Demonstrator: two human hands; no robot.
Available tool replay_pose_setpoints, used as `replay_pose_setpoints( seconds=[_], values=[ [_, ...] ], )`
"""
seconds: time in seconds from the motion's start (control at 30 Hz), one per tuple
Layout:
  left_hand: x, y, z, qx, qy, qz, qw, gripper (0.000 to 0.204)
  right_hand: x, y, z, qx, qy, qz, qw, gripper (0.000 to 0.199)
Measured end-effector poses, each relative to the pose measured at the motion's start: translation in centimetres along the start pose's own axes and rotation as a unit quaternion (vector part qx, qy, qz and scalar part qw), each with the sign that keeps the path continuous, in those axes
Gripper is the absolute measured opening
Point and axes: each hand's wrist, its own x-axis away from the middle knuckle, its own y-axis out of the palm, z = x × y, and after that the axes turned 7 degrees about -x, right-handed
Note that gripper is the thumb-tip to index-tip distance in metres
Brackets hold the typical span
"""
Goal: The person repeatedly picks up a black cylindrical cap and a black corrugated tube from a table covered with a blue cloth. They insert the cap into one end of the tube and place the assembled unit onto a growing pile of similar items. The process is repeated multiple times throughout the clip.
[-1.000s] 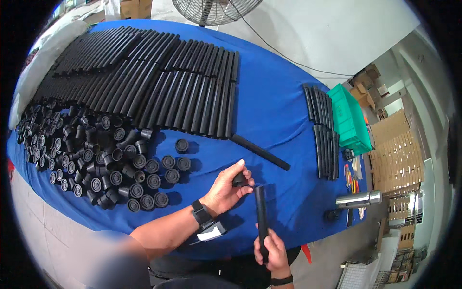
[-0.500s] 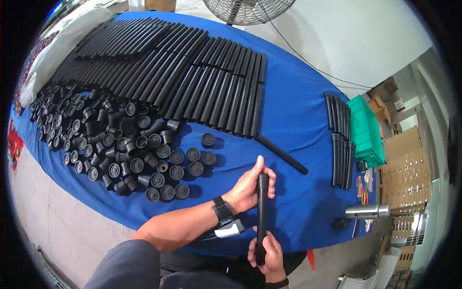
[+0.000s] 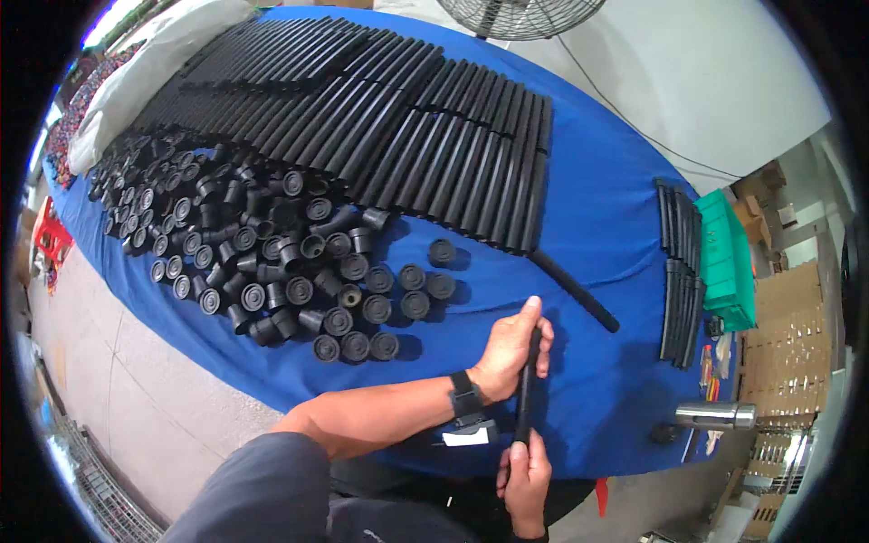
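- Caps [image 3: 262, 244] are heaped on the table [image 3: 597, 217], left of the hands.
- Tubes [image 3: 389, 118] are laid in rows behind them.
- A bin [image 3: 724, 262] is parked far right.

Blue tablecloth [image 3: 597, 226], rows of black tubes [image 3: 380, 118], heap of black caps [image 3: 262, 244], green crate [image 3: 724, 262], fan [image 3: 520, 14]

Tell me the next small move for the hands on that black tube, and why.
Probably press down with the left hand: it covers the top end of the upright black tube, the right hand grips the bottom end, and loose caps lie beside them.
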Motion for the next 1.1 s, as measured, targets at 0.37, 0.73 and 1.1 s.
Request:
replay_pose_setpoints(
  seconds=[0.37, 0.73, 1.1],
  values=[
    [0.2, 0.4, 0.1, 0.042, -0.025, -0.009, 0.999, 0.058, -1.6, 3.9, 3.6, 0.129, -0.167, -0.058, 0.976, 0.045],
    [0.1, 0.2, 0.4, 0.044, -0.075, -0.062, 0.994, 0.049, 2.1, -1.8, 0.1, 0.145, -0.073, 0.023, 0.987, 0.045],
    [0.2, 0.5, -0.2, 0.023, -0.068, -0.015, 0.997, 0.046, 2.8, -2.3, 1.4, -0.080, 0.093, -0.055, 0.991, 0.060]
  ],
)
